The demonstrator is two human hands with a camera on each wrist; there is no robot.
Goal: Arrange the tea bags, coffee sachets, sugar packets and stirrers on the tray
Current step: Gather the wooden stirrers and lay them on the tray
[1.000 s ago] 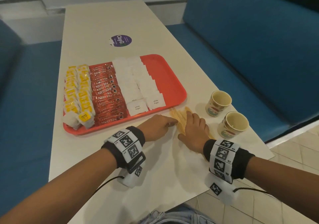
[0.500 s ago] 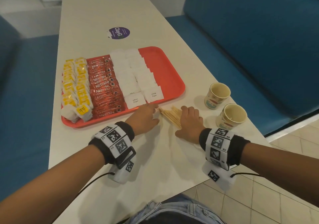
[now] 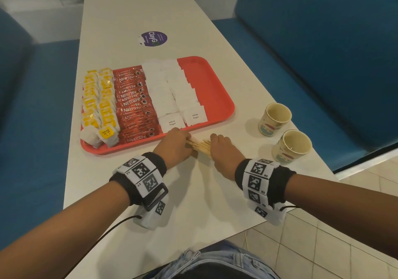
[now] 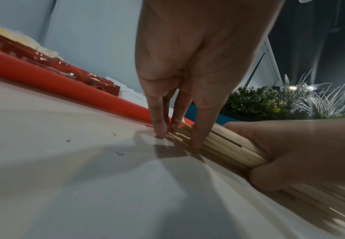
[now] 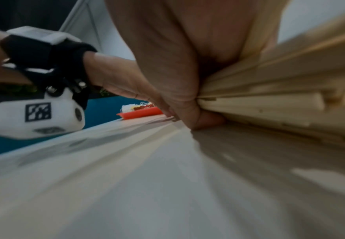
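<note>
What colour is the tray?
The tray is orange-red, clearest in the head view.

flat red plastic tray (image 3: pixel 212 85) on table | yellow-tagged white tea bags (image 3: pixel 99 104) in left rows | red coffee sachets (image 3: pixel 133 104) in middle | white paper sugar packets (image 3: pixel 170 93) beside them | thin pale wooden stirrers (image 3: pixel 199 146) bunched on table, just beside tray's near edge

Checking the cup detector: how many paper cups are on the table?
2. One small printed paper cup stands right of the red tray; the other stands nearer the person, by the table edge. Neither looks occluded.
</note>
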